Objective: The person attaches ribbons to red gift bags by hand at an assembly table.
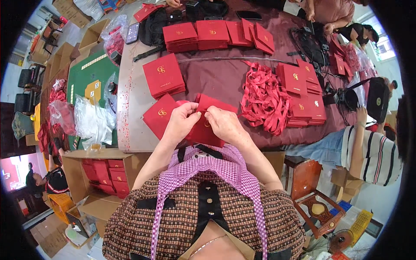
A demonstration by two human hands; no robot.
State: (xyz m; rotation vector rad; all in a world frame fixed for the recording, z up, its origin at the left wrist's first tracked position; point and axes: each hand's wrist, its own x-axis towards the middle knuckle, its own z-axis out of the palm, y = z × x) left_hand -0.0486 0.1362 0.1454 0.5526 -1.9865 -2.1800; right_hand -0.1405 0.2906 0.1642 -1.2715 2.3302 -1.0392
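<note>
One red pouch (209, 135), pinched just left of the ribbon heap (265, 97)
Your left hand (184, 119) and right hand (223, 124) meet on it in narrow fingertip pinches, probably steadying it, both angled inward, your forearms (155, 157) converging from below. Stacked pouches (164, 74) flank the heap on both sides, seemingly for easy reach.

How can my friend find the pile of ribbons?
Find the dark red tablecloth. Just right of the person's right hand lies a heap of red ribbons. It's loose and tangled, unlike the stacks of flat red squares beside it.
</note>
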